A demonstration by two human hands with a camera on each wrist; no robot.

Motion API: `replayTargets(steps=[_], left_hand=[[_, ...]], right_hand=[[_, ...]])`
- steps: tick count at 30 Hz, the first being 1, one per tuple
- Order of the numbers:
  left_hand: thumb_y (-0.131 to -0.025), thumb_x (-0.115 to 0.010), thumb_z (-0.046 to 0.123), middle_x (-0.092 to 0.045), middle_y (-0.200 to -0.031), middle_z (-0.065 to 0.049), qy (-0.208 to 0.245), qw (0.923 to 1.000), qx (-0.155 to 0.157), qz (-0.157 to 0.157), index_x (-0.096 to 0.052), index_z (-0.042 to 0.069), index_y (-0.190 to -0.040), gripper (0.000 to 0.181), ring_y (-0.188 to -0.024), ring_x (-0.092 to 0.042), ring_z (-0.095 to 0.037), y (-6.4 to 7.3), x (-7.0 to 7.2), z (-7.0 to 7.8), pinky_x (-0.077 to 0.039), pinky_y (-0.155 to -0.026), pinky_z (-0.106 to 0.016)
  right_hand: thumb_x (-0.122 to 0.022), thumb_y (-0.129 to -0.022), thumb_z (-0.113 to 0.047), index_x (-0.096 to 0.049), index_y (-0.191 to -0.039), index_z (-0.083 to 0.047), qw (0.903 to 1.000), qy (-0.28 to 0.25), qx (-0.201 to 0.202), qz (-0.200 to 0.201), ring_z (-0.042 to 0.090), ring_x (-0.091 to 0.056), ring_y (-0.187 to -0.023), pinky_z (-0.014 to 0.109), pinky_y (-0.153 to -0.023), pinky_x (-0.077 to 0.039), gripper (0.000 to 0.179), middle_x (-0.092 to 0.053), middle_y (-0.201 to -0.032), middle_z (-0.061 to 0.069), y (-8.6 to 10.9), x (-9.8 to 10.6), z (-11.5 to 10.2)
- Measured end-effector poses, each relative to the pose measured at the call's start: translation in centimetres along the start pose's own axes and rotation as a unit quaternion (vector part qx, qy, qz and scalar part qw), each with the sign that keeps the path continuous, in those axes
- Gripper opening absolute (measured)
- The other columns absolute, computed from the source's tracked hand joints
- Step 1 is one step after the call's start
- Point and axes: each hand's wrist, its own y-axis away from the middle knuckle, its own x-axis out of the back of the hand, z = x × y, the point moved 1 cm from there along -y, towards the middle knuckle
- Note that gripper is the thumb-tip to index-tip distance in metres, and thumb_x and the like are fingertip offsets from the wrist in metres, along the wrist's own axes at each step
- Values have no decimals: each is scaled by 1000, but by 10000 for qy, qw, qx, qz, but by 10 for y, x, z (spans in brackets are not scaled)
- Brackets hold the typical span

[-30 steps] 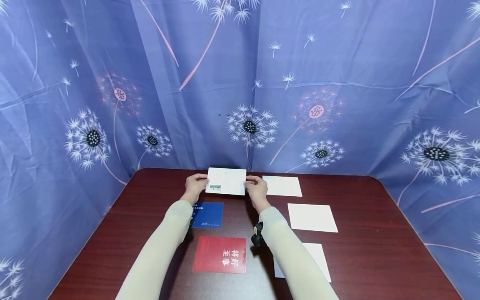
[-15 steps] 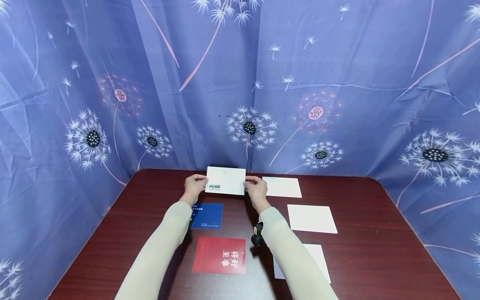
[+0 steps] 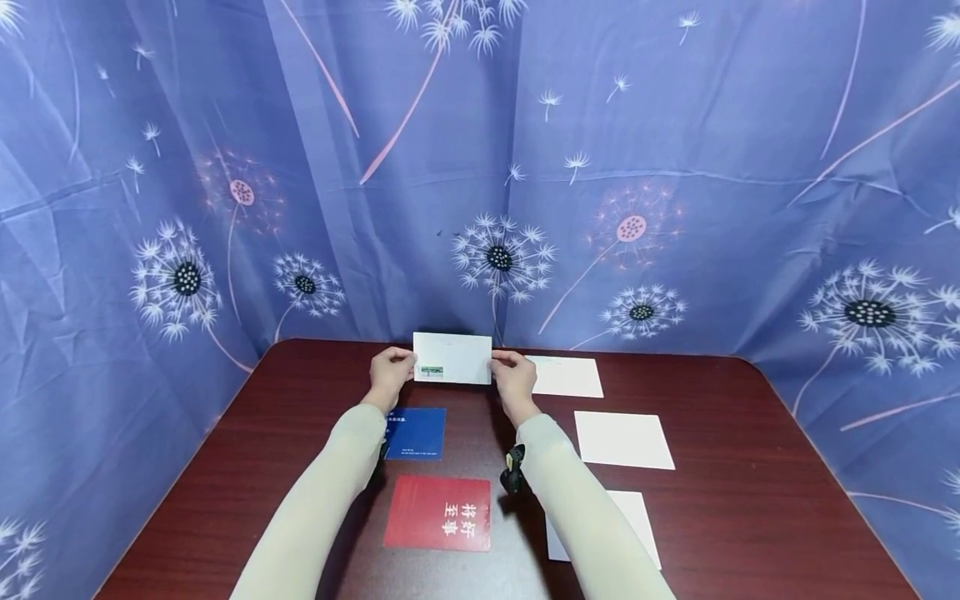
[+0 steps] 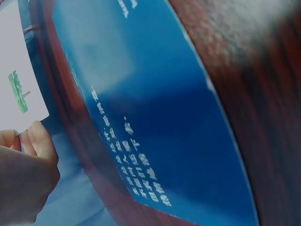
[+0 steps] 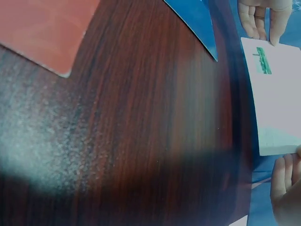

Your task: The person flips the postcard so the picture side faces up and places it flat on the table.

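A white card point(image 3: 457, 354) with a small green picture in its lower left corner is held up, tilted, near the far edge of the table. My left hand point(image 3: 390, 372) pinches its left edge between thumb and fingers. At the opposite edge, my right hand point(image 3: 513, 383) pinches it the same way. Both wrist views show the card too, with the left hand point(image 4: 28, 174) at one end. Below the left hand lies a blue card point(image 3: 416, 433) with white lettering, partly covered by the sleeve. Closer in is a red card point(image 3: 437, 513) with white characters.
On the right side of the dark wooden table point(image 3: 750, 500) lie a far white card point(image 3: 566, 377), a middle white card point(image 3: 625, 439) and a near white card point(image 3: 630, 517) partly behind the right sleeve. A blue dandelion-print curtain point(image 3: 375, 233) hangs behind the table.
The held white card has tilted slightly more upright, its lower edge rising a little. Both hands keep their hold and hardly move; the cards on the table stay put.
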Motion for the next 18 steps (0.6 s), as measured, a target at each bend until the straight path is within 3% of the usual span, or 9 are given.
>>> replayTargets(steps=[4, 8, 18], left_hand=[[-91, -62, 4, -65, -92, -20, 123, 9999, 67, -37, -65, -10, -102, 18, -79, -67, -27, 1, -2, 0, -55, -85, -45], [-96, -57, 12, -64, -89, -19, 294, 9993, 210, -79, -64, -11, -102, 25, -76, -67, -22, 1, -2, 1, -54, -86, -42], [-96, -57, 11, -64, -80, -12, 647, 9976, 236, -121, -64, -12, -92, 25, -75, -67, -19, -4, -3, 1, -55, -86, -39]], right_hand=[[-68, -77, 7, -74, -87, 4, 9997, -8, 117, 217, 10, -56, -58, 15, -52, -45, 12, -66, -70, 7, -1, 0, -1], [-70, -77, 7, -74, -86, 5, 9992, -20, 226, 328, 4, -52, -56, 14, -54, -44, 11, -68, -72, 8, -1, 1, -3], [-72, -79, 4, -75, -86, 4, 9991, 56, 201, 362, 5, -55, -66, 13, -58, -44, 9, -72, -82, 11, -1, 5, -2]])
